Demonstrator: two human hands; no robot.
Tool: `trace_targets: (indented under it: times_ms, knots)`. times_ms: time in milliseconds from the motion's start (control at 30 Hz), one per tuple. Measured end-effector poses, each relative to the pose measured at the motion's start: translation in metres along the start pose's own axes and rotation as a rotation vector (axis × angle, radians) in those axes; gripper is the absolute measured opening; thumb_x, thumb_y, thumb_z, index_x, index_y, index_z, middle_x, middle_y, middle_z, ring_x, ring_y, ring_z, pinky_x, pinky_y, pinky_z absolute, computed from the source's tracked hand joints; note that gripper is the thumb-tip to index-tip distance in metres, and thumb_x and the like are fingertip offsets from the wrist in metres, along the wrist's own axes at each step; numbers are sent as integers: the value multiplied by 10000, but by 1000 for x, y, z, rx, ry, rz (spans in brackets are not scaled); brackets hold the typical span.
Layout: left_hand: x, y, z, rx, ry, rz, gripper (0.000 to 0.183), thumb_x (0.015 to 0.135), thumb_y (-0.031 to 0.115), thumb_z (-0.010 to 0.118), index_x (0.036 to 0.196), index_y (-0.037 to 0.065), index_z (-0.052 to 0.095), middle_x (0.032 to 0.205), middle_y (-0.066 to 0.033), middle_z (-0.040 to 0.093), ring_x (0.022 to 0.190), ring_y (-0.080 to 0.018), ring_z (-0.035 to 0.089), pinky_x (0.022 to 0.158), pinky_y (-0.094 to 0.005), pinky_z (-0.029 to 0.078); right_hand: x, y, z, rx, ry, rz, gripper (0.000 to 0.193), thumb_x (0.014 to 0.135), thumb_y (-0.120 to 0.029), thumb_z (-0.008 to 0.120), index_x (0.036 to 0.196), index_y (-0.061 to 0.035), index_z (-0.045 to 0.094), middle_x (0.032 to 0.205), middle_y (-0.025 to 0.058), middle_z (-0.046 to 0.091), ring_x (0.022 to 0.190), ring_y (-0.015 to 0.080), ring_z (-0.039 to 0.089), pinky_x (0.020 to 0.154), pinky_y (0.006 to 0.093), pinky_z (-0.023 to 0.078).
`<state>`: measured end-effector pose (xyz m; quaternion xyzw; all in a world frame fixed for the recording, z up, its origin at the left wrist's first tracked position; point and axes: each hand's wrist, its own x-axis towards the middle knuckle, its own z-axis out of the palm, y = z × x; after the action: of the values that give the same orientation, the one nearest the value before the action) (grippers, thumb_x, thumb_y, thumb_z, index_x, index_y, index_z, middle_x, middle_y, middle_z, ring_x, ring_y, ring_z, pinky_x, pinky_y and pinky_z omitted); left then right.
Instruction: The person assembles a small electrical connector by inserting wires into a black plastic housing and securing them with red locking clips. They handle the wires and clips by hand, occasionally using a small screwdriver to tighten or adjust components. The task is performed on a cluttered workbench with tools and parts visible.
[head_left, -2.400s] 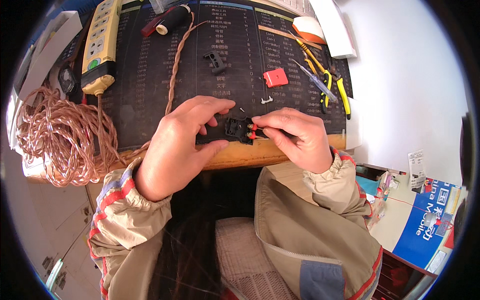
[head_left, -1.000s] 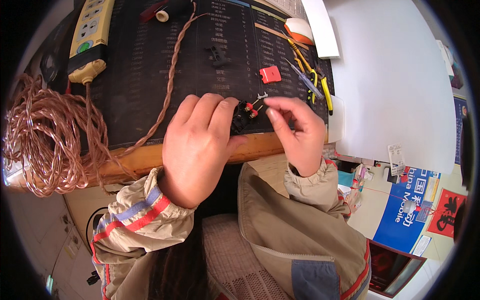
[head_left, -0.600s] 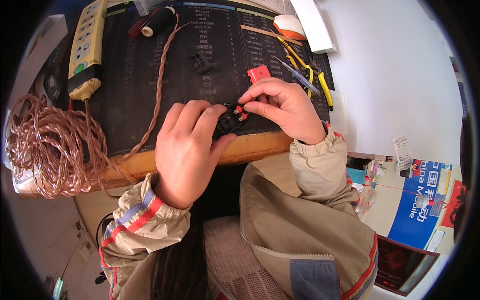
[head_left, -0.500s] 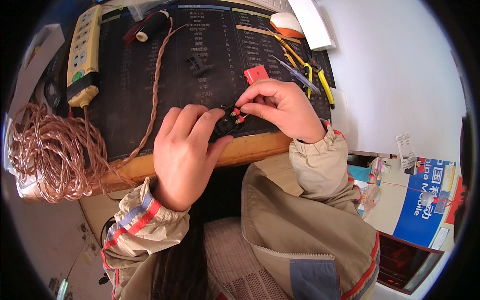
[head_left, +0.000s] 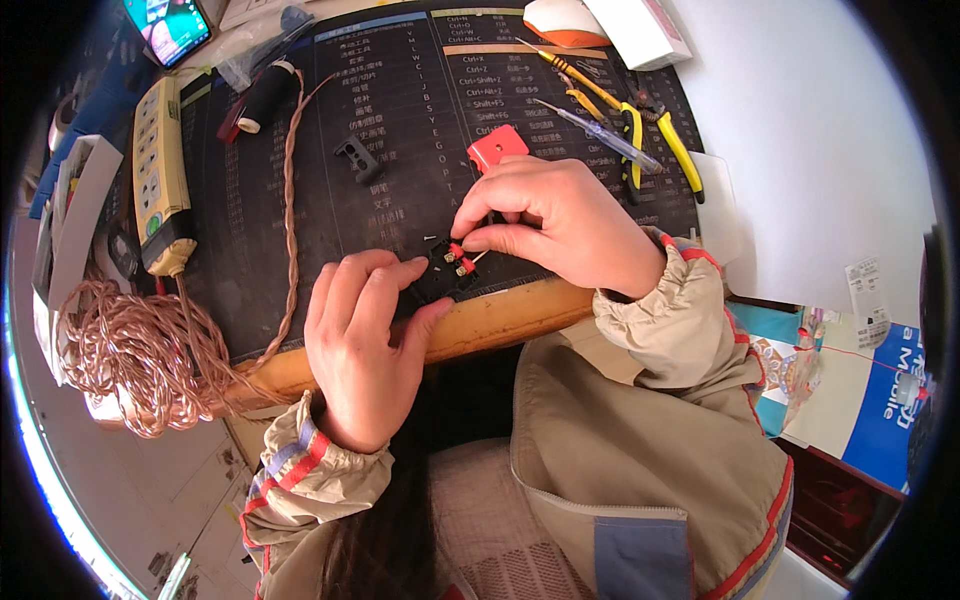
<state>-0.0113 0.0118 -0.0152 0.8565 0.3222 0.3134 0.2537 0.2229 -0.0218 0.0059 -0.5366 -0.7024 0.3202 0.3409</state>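
Observation:
A small open black plug housing (head_left: pixel 438 284) with red inserts (head_left: pixel 456 262) and bright screw terminals lies at the desk mat's near edge. My left hand (head_left: pixel 362 335) holds its left side between bent fingers and thumb. From the right, my right hand (head_left: pixel 560 222) pinches at the inserts; its fingertips hide what is between them. A thin pale metal pin sticks out beside the thumb. A tiny loose screw (head_left: pixel 430 238) lies just beyond the housing. Past my right fingers rests a red plastic cover (head_left: pixel 497 147). Farther left is a dark grey plastic clip (head_left: pixel 357 160).
On the mat's right lie a clear-handled screwdriver (head_left: pixel 605 138), yellow-black pliers (head_left: pixel 680 155) and a yellow tool (head_left: pixel 580 78). On the left are a power strip (head_left: pixel 162 175), coiled copper-coloured cable (head_left: pixel 150 345) and a black-handled tool (head_left: pixel 268 97). A phone (head_left: pixel 170 28) stands at the far left.
The whole view has shifted, bringing the phone into sight. My left fingertips have drawn back from the red inserts, uncovering more of the housing. My right hand still pinches there.

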Motion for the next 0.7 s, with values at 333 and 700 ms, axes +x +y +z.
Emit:
trace_targets:
  times_ms: [333,700]
  knots:
    - [0,0,1,10,-10,1,398,687,91,868,1043,17,708,1006,-128,639,863,-331,603,760,-416,495,1,3,5,-111,-5,-97,93,846,-25,762,925,-59,725,866,49,694,800,246,654,700,346,529]
    - [0,0,1,-12,-2,-20,395,700,117,867,1049,34,702,1004,-120,638,860,-329,601,766,-409,495,-2,7,3,-76,13,-132,143,830,-27,791,957,-68,741,939,39,725,815,230,662,720,334,542]
